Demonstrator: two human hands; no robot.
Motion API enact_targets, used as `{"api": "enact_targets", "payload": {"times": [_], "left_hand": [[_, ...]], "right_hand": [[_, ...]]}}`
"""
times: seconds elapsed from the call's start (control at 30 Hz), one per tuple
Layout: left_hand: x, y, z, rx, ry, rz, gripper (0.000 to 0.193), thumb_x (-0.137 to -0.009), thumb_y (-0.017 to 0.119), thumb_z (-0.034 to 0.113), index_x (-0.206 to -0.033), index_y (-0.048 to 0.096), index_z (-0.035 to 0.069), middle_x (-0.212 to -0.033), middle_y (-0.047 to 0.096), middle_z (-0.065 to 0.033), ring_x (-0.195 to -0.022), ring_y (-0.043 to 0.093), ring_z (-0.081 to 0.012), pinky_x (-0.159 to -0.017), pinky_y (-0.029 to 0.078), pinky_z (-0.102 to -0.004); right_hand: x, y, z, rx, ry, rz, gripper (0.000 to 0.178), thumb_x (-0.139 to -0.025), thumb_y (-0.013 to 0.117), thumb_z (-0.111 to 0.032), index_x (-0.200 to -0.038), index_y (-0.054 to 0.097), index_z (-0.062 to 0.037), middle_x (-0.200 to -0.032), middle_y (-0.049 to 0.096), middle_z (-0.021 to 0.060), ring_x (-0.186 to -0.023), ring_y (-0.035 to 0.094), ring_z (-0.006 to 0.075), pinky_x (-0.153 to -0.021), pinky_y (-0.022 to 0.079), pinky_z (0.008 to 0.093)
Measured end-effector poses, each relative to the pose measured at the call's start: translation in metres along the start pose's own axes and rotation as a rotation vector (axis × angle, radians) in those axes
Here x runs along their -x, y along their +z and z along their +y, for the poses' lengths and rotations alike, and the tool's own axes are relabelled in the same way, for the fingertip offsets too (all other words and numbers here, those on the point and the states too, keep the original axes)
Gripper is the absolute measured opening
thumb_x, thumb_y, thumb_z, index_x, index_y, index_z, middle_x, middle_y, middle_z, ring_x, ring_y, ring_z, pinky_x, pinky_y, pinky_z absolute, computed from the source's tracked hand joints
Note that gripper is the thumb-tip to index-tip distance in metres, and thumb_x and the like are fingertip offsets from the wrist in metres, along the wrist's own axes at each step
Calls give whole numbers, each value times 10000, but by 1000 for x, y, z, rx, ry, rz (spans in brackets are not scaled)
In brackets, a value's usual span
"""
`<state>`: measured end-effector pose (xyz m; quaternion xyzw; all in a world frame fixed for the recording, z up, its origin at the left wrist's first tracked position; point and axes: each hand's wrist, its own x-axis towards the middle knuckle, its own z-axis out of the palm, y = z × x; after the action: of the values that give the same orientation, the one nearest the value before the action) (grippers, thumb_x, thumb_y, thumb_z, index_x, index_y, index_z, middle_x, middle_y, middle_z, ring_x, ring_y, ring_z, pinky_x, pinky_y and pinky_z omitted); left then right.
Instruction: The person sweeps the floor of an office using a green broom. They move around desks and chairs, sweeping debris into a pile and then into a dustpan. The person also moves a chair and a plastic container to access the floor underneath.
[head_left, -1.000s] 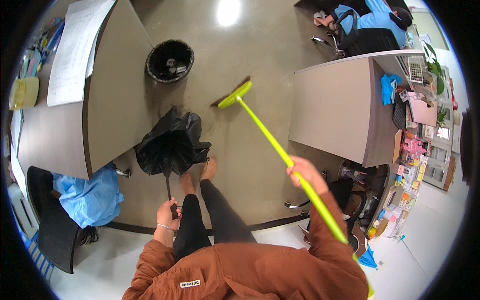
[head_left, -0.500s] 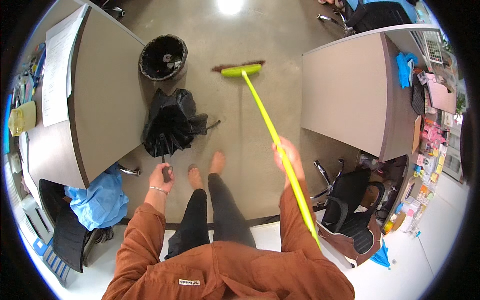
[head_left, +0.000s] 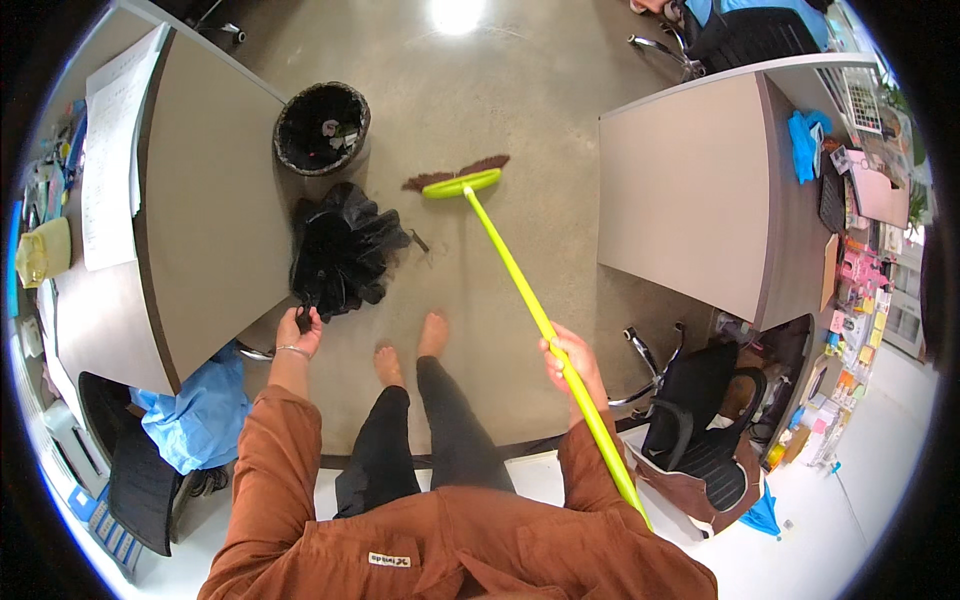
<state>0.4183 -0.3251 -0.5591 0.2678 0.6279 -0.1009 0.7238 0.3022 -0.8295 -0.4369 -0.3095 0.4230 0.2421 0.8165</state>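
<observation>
My left hand (head_left: 303, 328) is closed around the dark handle of a black umbrella (head_left: 345, 245). The umbrella's loose, crumpled canopy hangs just above the floor or touches it; I cannot tell which. My right hand (head_left: 572, 365) grips the long lime-green stick of a broom (head_left: 505, 250). The broom's head lies ahead of my feet, its brown bristles at the floor and pointing away from me. Its stick slants back to the right, past my right forearm.
Beyond the umbrella stands a black-lined waste bin (head_left: 322, 128) with some scraps inside. Grey desk panels flank the aisle, one at left (head_left: 210, 200), another at right (head_left: 685, 190). Office chairs are on both sides, one with a black seat (head_left: 695, 405) at right. A blue cloth (head_left: 200, 410) hangs at left.
The broom head has come nearer to me and shifted left. My left hand has moved slightly forward and left, and the umbrella's canopy has bunched into a different shape with its shaft now hidden.
</observation>
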Motion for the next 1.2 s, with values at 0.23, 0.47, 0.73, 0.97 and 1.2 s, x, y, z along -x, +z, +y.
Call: {"api": "enact_targets", "payload": {"times": [0.23,0.47,0.73,0.97,1.2], "left_hand": [[33,19,22,-96,-62,-142,293,-891,495,189,-1097,510,-19,-1092,541,-171,-1005,524,-335,-820,531,-446],[52,-18,18,-693,-110,-77,769,-874,554,379,-1431,102,100,-1420,286,-147,-1069,540,-339,-819,504,-433],[270,43,-16,-1520,183,-1124,541,-904,545,347,-1338,380,69,-1249,512,-109,-947,594,-233,-737,486,-322],[541,0,-73,-1185,171,-2312,672,-827,621,443,-1318,381,51,-1215,505,-120,-1093,508,-249,-960,393,-376],[596,-33,-62,-843,89,-2702,413,-799,637,492,-869,459,127,-850,423,-17,-743,442,-151,-820,414,-370]], "right_hand": [[27,20,7,-165,-146,-35,395,-889,463,-128,-1263,392,-21,-860,532,64,-485,443,67,-382,367,206],[191,24,134,-274,-216,211,221,-905,443,-149,-1064,462,4,-771,507,49,-488,419,76,-387,345,222],[220,-23,353,-1098,-861,201,149,-828,432,17,-953,366,64,-800,433,123,-528,428,122,-429,369,201],[199,10,301,-1778,-1117,448,163,-777,446,103,-896,379,15,-856,416,126,-674,467,222,-578,441,313],[173,49,302,-1717,-1091,166,184,-830,428,50,-997,350,52,-901,446,173,-772,490,273,-765,468,404]]}}
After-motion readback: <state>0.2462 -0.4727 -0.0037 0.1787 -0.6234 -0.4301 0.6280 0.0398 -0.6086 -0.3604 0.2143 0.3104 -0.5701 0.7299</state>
